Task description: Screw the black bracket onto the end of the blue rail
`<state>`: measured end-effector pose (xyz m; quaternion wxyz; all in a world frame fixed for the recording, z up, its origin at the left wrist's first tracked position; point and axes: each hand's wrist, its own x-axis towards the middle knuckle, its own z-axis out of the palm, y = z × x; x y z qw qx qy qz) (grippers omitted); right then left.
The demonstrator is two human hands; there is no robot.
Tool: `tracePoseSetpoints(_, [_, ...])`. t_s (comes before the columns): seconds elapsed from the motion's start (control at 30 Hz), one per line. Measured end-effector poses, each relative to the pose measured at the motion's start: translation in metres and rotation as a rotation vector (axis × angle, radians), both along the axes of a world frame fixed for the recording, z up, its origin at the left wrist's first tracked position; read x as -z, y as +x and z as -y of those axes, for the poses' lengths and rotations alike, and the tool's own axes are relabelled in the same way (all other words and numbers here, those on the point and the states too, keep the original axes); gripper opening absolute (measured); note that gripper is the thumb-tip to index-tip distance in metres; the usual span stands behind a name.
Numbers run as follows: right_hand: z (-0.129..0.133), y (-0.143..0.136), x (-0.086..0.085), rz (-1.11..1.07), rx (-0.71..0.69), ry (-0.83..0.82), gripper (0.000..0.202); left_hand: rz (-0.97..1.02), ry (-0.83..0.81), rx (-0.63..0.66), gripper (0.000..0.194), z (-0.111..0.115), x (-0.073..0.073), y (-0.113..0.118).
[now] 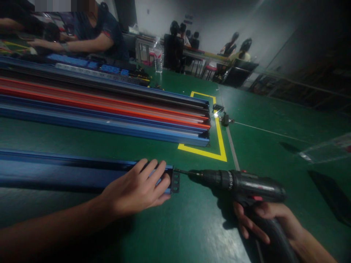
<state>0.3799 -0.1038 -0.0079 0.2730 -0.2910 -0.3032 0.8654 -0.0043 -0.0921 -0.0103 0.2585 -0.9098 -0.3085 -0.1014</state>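
Note:
My left hand (138, 188) is closed round the end of a long blue metal channel (68, 174), fingers over its upper edge. At that end sits a black end plate (176, 183) with a row of holes. My right hand (285, 219) grips the handle of a black cordless drill (255, 186), held level and pointing left. Its long bit (185, 171) reaches the upper corner of the end plate; whether a screw is at the tip is too small to tell.
Several blue, black and red channels (137, 113) lie behind, their ends within yellow tape (221, 142). Beyond them stand a plastic bottle (158, 58) and blue parts (109, 68). A co-worker (95, 33) is at the far left. At right lie a clear container (326, 148) and a dark flat object (330, 195).

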Motion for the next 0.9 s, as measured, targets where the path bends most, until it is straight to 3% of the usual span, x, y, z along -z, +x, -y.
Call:
tracePoseSetpoints(0.33, [-0.0019,-0.0002,-0.0016,-0.046,-0.016,-0.048,0.034,-0.015,-0.002,-0.014,0.035,0.0025,-0.0033,-0.0009])
tracePoseSetpoints(0.9, [-0.0002,-0.0018,-0.0036,-0.005,-0.005,0.007,0.033,-0.013,-0.018,-0.014,0.034,0.0016,-0.0020,-0.0006])
